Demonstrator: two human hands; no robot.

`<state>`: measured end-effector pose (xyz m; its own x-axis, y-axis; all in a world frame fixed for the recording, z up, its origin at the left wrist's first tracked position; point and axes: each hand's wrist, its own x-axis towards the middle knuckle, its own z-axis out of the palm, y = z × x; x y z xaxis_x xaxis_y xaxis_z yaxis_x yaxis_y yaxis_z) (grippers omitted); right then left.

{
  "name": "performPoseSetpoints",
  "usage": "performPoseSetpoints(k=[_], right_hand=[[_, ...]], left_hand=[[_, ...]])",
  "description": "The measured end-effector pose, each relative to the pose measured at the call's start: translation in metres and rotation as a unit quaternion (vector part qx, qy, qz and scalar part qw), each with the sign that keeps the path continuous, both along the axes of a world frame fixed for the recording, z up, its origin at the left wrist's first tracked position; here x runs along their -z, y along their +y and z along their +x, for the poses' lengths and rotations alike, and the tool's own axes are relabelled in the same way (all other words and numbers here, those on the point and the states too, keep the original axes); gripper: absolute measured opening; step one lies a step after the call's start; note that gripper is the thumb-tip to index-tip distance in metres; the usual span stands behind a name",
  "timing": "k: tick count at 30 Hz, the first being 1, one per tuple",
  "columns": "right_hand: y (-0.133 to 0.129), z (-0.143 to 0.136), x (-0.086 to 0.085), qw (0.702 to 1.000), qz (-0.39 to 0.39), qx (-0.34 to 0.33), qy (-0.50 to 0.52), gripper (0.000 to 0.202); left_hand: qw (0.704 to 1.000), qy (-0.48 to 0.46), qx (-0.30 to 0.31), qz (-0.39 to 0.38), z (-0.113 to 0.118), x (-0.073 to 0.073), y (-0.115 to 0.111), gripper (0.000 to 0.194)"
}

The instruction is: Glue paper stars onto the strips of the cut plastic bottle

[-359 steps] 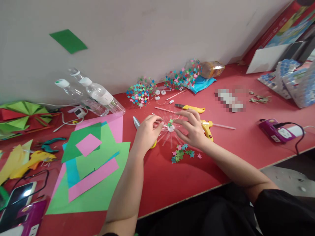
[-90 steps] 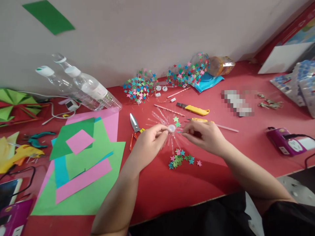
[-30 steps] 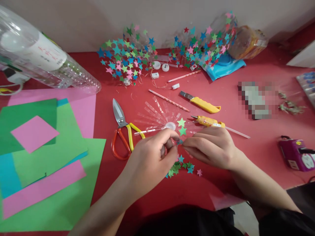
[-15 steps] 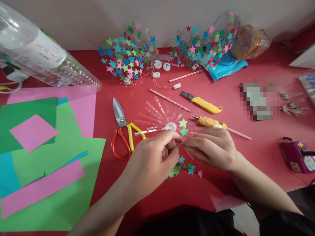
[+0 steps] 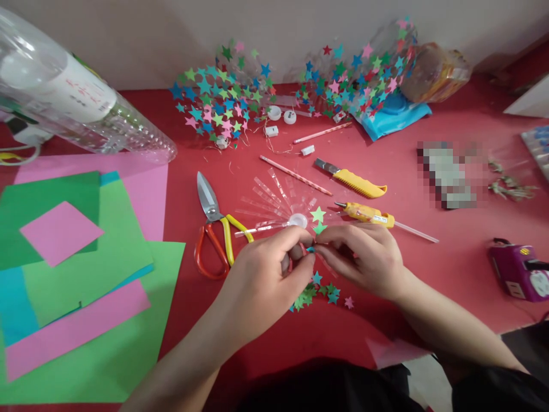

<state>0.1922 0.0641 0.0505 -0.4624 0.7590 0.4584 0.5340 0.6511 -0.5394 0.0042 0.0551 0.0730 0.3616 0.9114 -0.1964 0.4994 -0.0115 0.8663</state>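
Note:
My left hand [image 5: 274, 266] is closed in a pinch on a small blue paper star [image 5: 310, 249], mostly hidden by the fingers. Fingertips of my right hand [image 5: 362, 254] pinch at its right edge. Just beyond them lies a clear plastic bottle piece cut into radiating strips [image 5: 298, 221], with its round white centre facing up. Two light green paper stars [image 5: 318, 214] sit on one strip, the nearer partly covered by my right hand. Below my hands rests a loose pile of paper stars [image 5: 306, 296], mostly green and blue, and a pink star [image 5: 349, 302].
Scissors [image 5: 211, 212] lie left of the strips; a yellow utility knife [image 5: 360, 182] and a glue gun [image 5: 369, 214] lie right. Coloured paper sheets [image 5: 167, 297] and a large clear bottle [image 5: 86, 97] occupy the left. Star-covered strips [image 5: 214, 97] stand at the back.
My right hand has shifted slightly left, its fingertips closer to my left fingers. More of the blue star shows between them. The things on the table have not moved.

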Motion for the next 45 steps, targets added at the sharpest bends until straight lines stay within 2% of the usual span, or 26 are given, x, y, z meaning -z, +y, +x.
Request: performPoseSetpoints(k=[9,15,22,25,28,35,40,45], right_hand=[[-0.001,-0.001,-0.001,1.000,-0.011,0.025,0.007,0.006],[0.000,0.010,-0.014,0.996,-0.007,0.092,0.002,0.010],[-0.006,0.034,-0.023,0.983,0.001,0.179,0.039,0.010],[-0.016,0.041,-0.020,0.977,-0.019,0.208,0.050,0.010],[-0.025,0.037,-0.012,0.978,-0.036,0.203,0.041,0.010],[-0.026,0.007,0.001,0.988,0.034,0.152,-0.023,0.014],[-0.022,-0.001,0.010,0.984,0.047,0.174,-0.016,0.013],[-0.021,0.003,0.025,0.977,0.085,0.195,0.001,0.012]], left_hand=[[0.995,-0.048,-0.046,-0.075,-0.001,0.003,0.003,0.008],[0.988,-0.100,-0.065,-0.102,-0.002,0.003,0.010,0.007],[0.985,-0.101,-0.084,-0.110,-0.004,0.007,0.013,0.014],[0.983,-0.107,-0.104,-0.107,-0.003,0.010,0.013,0.014],[0.982,-0.118,-0.108,-0.097,-0.003,0.015,0.013,0.015],[0.986,-0.122,-0.086,-0.079,-0.002,0.019,0.013,0.018],[0.987,-0.134,-0.068,-0.056,-0.003,0.014,0.012,0.022],[0.983,-0.150,-0.090,-0.055,0.001,0.018,0.013,0.018]])
